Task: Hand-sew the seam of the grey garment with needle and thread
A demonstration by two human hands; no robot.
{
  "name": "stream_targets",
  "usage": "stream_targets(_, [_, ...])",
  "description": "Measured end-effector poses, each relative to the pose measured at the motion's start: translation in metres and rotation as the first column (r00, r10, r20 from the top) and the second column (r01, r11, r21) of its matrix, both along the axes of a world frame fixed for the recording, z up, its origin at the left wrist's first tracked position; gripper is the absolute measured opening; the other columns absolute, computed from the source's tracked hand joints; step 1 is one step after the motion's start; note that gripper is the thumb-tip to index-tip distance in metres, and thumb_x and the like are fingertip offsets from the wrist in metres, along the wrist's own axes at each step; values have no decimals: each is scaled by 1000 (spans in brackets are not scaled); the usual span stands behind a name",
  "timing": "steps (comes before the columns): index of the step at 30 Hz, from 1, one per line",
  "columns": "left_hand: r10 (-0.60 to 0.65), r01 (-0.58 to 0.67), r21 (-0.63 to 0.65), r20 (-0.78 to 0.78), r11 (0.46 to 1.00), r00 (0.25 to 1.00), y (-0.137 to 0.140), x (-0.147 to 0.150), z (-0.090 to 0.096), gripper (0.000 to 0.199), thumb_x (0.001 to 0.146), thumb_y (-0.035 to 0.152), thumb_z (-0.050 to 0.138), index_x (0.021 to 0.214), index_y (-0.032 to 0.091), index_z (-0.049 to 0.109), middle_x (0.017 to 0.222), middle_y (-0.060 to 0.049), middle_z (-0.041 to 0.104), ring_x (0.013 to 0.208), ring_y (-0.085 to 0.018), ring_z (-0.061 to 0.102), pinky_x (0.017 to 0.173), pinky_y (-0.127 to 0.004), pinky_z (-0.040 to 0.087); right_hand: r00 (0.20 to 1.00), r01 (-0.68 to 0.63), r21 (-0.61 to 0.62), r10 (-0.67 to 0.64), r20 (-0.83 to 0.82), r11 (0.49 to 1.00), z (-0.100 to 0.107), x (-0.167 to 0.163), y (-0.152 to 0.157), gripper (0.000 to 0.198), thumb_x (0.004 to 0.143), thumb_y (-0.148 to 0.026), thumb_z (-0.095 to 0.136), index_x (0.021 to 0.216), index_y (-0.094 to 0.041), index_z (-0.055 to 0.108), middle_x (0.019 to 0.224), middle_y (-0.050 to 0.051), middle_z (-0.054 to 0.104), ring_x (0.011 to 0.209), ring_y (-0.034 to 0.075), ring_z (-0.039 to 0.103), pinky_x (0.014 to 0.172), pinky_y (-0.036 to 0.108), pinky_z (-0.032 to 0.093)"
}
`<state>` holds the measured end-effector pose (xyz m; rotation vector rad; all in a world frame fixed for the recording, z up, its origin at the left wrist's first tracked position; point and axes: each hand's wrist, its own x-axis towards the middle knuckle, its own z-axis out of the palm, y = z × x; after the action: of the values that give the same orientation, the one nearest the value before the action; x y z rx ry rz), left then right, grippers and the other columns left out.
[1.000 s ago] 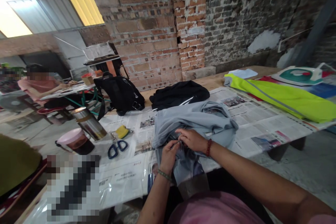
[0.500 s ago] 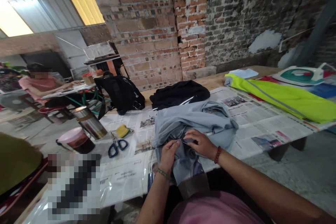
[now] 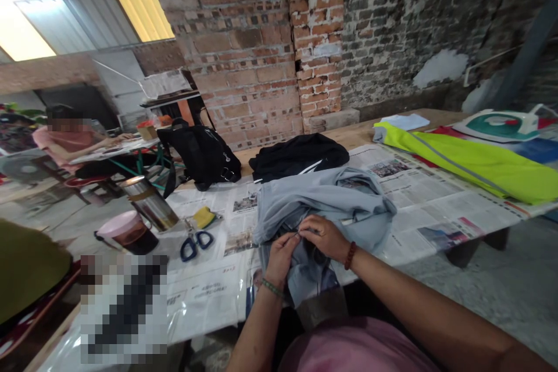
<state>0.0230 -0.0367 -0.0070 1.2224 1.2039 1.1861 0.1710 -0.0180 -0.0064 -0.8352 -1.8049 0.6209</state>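
A crumpled grey garment lies on the newspaper-covered table, with part of it hanging over the front edge. My left hand pinches a fold of it, thumb and forefinger pressed together. Against those fingertips, my right hand is closed in a pinch too. Whatever thin thing the right fingers hold is too small to make out. Dark cloth shows just under both hands. Left of them lie scissors with dark blue handles, beside a small yellow object.
A steel flask and a pink-lidded cup stand at left. Behind the garment are a black backpack and black clothing. At right lie a neon-yellow garment and an iron. Another person sits far left.
My right hand has moved a little left, closing the gap to my left fingertips, where a thin line showed between them before. My left hand stays nearly in place.
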Motion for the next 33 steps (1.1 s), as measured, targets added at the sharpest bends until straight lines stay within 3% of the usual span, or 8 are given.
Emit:
stream_targets(4, [3,-1,-41,44,999,999,1,-1,-4,24,58,38,68,67,15,70,59,1,63,55,-11,51,54,-20,40,964,13,-331,-100,-247,943,5,-7,-2,12,77,-25,52,73,-17,59,71,1,60,68,13,54,66,26,41])
stream_targets(6, [-15,18,-62,61,998,998,1,-1,-6,26,58,39,69,67,14,69,58,1,62,53,-10,51,53,-19,39,912,-25,-422,-153,-381,906,6,-11,-1,12,75,-28,53,71,-17,56,68,0,60,66,13,53,65,25,40])
stream_targets(11, [19,-11,-91,89,996,996,0,-1,-5,26,55,38,71,63,14,67,56,2,61,52,-10,50,51,-20,39,785,-44,-478,-266,-560,877,14,-7,8,16,70,-31,58,68,-16,52,62,-1,59,60,10,53,61,23,39])
stream_targets(14, [35,-28,-103,73,994,997,0,0,-2,22,56,36,69,61,15,67,55,3,60,51,-10,49,51,-20,38,784,-153,-485,-193,-590,861,28,3,15,19,73,-35,57,73,-17,50,63,-1,61,54,9,55,53,21,39])
stream_targets(17, [30,-24,-111,56,993,998,0,-1,0,17,57,33,67,60,16,67,54,3,59,50,-10,48,50,-20,37,765,-321,-530,-115,-633,785,47,15,23,20,78,-38,52,83,-21,44,62,-3,62,44,11,56,41,20,38])
stream_targets(20, [38,-33,-107,44,994,998,2,-3,-1,14,56,29,65,62,17,68,55,3,60,51,-10,49,51,-20,38,718,-379,-554,-142,-681,741,65,26,32,12,82,-31,49,84,-21,42,57,-5,59,43,12,58,38,20,42])
stream_targets(26, [87,-72,-141,97,987,992,4,-3,-3,14,51,25,66,61,16,67,52,4,58,47,-9,47,47,-19,36,616,-410,-479,-152,-773,776,83,48,48,10,81,-9,49,75,-17,48,59,-3,60,54,10,63,51,21,52])
stream_targets(33, [132,-119,-139,84,983,988,2,-3,1,16,49,26,69,59,16,64,49,5,56,45,-8,46,46,-18,35,531,-326,-387,-172,-830,862,82,60,49,8,76,-14,57,75,-17,50,60,-3,60,54,10,62,54,22,53])
